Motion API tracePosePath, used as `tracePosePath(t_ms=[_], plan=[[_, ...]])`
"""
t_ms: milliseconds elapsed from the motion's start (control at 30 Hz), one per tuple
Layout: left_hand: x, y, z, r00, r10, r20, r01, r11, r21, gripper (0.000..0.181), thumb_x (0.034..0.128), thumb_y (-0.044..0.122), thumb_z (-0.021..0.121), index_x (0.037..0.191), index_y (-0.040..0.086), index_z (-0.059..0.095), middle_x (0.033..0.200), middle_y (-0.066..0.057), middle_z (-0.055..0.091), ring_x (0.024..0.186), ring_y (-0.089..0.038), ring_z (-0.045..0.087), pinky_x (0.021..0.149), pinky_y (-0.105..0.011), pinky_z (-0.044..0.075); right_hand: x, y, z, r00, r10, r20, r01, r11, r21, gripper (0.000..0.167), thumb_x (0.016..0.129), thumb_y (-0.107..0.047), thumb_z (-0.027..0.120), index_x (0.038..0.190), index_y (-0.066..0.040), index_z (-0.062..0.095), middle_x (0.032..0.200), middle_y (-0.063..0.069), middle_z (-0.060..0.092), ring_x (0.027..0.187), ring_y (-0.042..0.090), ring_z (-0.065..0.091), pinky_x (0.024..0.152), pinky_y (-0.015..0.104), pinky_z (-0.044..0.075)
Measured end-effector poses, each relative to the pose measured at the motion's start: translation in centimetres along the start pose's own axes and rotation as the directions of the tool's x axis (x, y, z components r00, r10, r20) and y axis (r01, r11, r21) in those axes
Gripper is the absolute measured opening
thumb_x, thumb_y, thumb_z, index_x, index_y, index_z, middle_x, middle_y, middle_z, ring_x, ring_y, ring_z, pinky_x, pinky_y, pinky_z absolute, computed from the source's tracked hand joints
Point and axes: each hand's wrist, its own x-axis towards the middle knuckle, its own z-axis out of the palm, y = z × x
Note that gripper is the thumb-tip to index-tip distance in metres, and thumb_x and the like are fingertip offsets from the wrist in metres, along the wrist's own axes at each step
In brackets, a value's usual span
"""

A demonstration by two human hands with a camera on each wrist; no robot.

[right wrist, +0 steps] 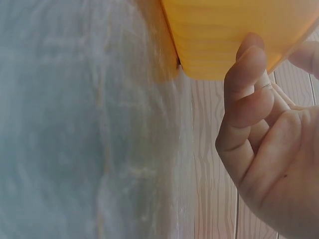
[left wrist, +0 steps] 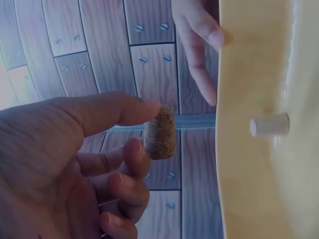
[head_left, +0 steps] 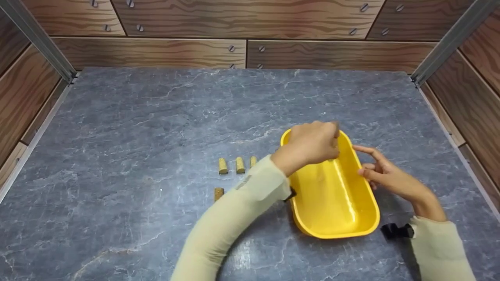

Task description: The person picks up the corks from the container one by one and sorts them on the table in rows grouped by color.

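Note:
My left hand point(head_left: 312, 142) is over the far part of a yellow plastic bin point(head_left: 332, 230). In the left wrist view, its thumb and index finger pinch a speckled cork point(left wrist: 160, 134), and the other fingers are loosely bent. Another cork point(left wrist: 269, 124) lies inside the bin. At the bin's right side, my right hand point(head_left: 394, 177) touches the rim and outer wall with its index finger and thumb. Its remaining fingers are bent near the wall, as the right wrist view shows. From the head view, the left hand's back hides the pinched cork.
Left of the bin, a row of corks point(head_left: 240, 165) stands on the grey marbled table point(head_left: 136, 136). A browner cork point(head_left: 219, 193) nearer me is partly covered by the left sleeve point(head_left: 222, 226). Wood-patterned panels point(head_left: 312, 17) surround the table.

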Motion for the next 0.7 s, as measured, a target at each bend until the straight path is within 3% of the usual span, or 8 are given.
tracePosePath(t_ms=[300, 567, 700], plan=[[-4.4, -4.5, -0.7, 0.996, 0.045, -0.079, -0.048, 0.998, -0.039, 0.021, 0.0825, 0.018, 0.067, 0.103, 0.020, 0.064, 0.092, 0.012, 0.069, 0.075, -0.008, 0.059, 0.062, -0.029, 0.044, 0.0, -0.1, -0.2, 0.999, -0.026, 0.023, 0.026, 1.000, 0.013, 0.057, 0.102, -0.005, 0.043, 0.150, -0.023, 0.018, 0.082, -0.007, 0.065, 0.056, 0.014, 0.043, 0.052, 0.030, 0.042], [-7.9, -8.4, -1.2, 0.984, 0.062, -0.169, -0.051, 0.996, 0.070, 0.018, 0.0829, 0.014, 0.061, 0.100, 0.014, 0.065, 0.082, 0.002, 0.070, 0.061, -0.012, 0.053, 0.046, -0.027, 0.037, 0.0, 0.2, -0.3, 1.000, -0.004, 0.006, 0.004, 1.000, 0.001, 0.058, 0.102, -0.007, 0.043, 0.151, -0.016, 0.014, 0.082, -0.007, 0.065, 0.056, 0.022, 0.040, 0.051, 0.033, 0.040], [-9.7, -10.3, -1.1, 0.988, 0.034, -0.148, -0.024, 0.997, 0.068, 0.016, 0.0838, 0.017, 0.066, 0.100, 0.013, 0.066, 0.085, 0.002, 0.072, 0.060, -0.012, 0.055, 0.046, -0.026, 0.039, 0.1, 0.3, -0.3, 1.000, -0.010, 0.004, 0.010, 1.000, -0.004, 0.058, 0.102, -0.006, 0.043, 0.151, -0.014, 0.013, 0.081, -0.008, 0.064, 0.056, 0.021, 0.040, 0.051, 0.034, 0.040]])
